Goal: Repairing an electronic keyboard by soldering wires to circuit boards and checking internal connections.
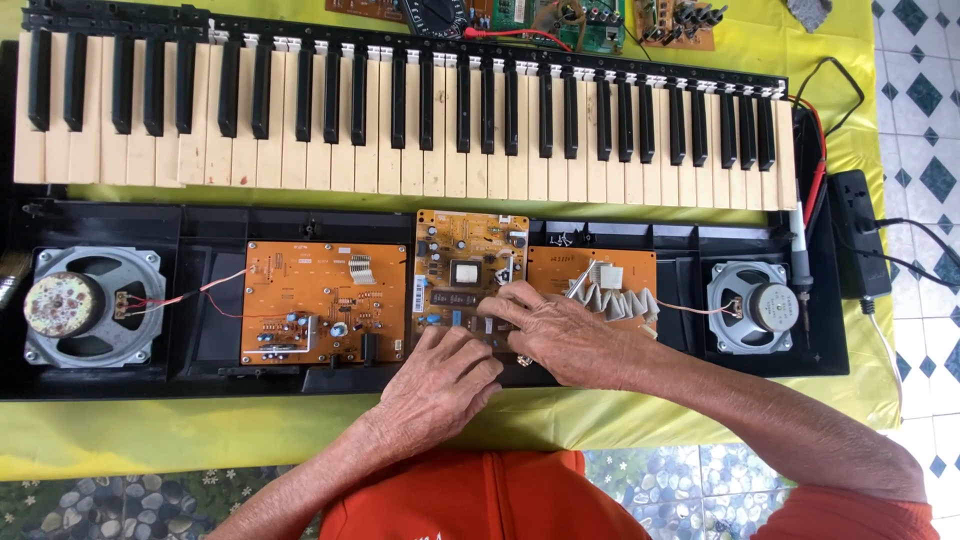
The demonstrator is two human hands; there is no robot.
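Nearest, clothing: an orange garment (500, 500) fills the bottom edge, below the middle board.
Left hand (440, 385): palm down on the near edge of the middle board (470, 275), fingers curled onto its lower part; whether it pinches anything I cannot tell.
Right hand (560, 335): just right of the left hand and touching it, fingers (505, 300) spread flat on the middle board's lower right; nothing visibly held, the grip hidden under the palm.
Middle board: orange circuit board, upright in the black case (200, 300), between two other boards.
Left board (325, 300): larger orange board just left of the middle board.
Right board (590, 270): just right of the middle board, a folded white ribbon cable (610, 295) lying on it.
Left speaker (90, 305): well left of the middle board, red wires running to the left board.
Right speaker (755, 305): well right of the middle board.
Keys (400, 120): black and yellowed white row, beyond the middle board, across the yellow cloth (150, 430).
Probe (800, 255): beside the right speaker.
Far boards (560, 20): loose ones beyond the keys, at the top edge.
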